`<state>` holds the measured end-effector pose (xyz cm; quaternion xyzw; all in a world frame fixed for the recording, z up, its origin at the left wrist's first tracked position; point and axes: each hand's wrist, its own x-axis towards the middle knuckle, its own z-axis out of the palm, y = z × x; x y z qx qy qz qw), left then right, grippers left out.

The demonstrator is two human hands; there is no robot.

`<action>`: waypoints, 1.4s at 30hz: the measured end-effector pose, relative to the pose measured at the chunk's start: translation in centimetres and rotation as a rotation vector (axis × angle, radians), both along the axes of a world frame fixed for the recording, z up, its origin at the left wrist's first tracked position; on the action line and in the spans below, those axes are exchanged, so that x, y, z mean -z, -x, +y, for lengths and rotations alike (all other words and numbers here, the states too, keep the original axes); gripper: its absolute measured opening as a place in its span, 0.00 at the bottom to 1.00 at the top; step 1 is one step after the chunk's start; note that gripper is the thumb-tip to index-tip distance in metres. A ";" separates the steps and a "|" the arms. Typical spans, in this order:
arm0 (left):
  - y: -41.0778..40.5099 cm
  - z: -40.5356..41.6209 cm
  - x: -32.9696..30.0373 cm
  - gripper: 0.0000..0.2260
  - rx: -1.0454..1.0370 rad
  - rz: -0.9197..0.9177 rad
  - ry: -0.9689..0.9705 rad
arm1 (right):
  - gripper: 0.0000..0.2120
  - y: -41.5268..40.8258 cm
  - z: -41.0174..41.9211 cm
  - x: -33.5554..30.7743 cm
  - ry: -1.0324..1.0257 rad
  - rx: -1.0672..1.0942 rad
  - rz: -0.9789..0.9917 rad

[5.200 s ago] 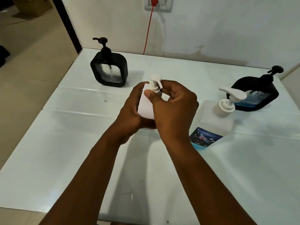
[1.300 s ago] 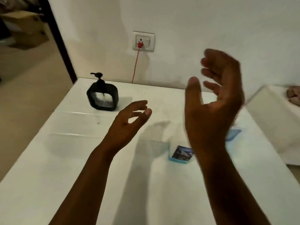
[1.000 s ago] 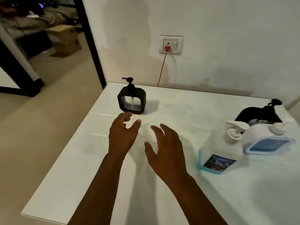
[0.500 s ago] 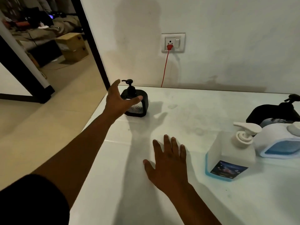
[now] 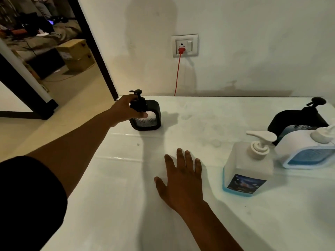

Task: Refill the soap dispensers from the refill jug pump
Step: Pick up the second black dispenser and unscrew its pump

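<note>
At far reach, left hand (image 5: 125,110) wraps the neck of the black dispenser (image 5: 146,115), thumb across its front. Right hand (image 5: 182,178) flat on the table (image 5: 117,205), fingers spread, holding nothing; refill jug (image 5: 248,171) just right of it.

Left hand (image 5: 125,110) covers the left side of the far black dispenser (image 5: 146,115), so can't see how the fingers sit behind the neck. Right edge crops the white dispenser (image 5: 308,151) and its pump. Black dispenser (image 5: 297,118) behind it is mostly blocked, only top and pump show. Jug label (image 5: 244,183) txt is too small to read. Stuff thru the doorway (image 5: 45,42) is dark, blurry.
</note>
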<state>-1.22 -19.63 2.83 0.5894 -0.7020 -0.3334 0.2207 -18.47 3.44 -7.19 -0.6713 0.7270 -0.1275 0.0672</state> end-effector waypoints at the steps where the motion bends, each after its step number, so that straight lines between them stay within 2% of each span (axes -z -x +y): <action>1: 0.0 0.3 -0.1 0.24 0.000 0.006 0.004 | 0.35 0.1 0.1 0.0 -0.005 -0.011 -0.002; 7: 1.9 5.9 -2.8 0.24 -0.078 0.192 0.134 | 0.35 1.2 0.2 -1.0 -0.096 -0.074 -0.085; 10: 3.1 10.6 -3.5 0.27 -0.159 0.281 0.190 | 0.35 1.3 0.1 -1.6 -0.125 -0.063 -0.204; 13: 3.7 15.0 -3.0 0.31 -0.253 0.307 0.197 | 0.31 1.9 0.1 -2.7 -0.065 -0.005 -0.498; 16: 3.8 18.1 -2.3 0.30 -0.355 0.400 0.207 | 0.25 2.5 0.5 -5.1 0.005 0.160 -0.864; 19: 4.5 20.3 -1.0 0.28 -0.425 0.455 0.203 | 0.21 2.6 1.3 -7.7 0.115 0.249 -1.027; 24: 7.0 22.2 1.9 0.27 -0.292 0.465 0.109 | 0.23 3.1 2.4 -10.8 0.351 0.200 -0.922; 28: 8.5 22.2 3.4 0.20 -0.147 0.479 0.029 | 0.23 3.6 2.5 -10.9 0.323 0.151 -0.754; 31: 9.0 21.7 4.0 0.21 -0.090 0.407 0.069 | 0.20 3.6 2.4 -10.2 0.285 0.161 -0.625; 35: 8.8 20.7 4.4 0.21 -0.045 0.395 0.069 | 0.22 3.7 2.1 -9.3 0.299 0.172 -0.520; 42: 7.8 19.3 4.6 0.19 0.095 0.338 0.007 | 0.21 3.1 1.6 -9.1 0.367 0.286 -0.570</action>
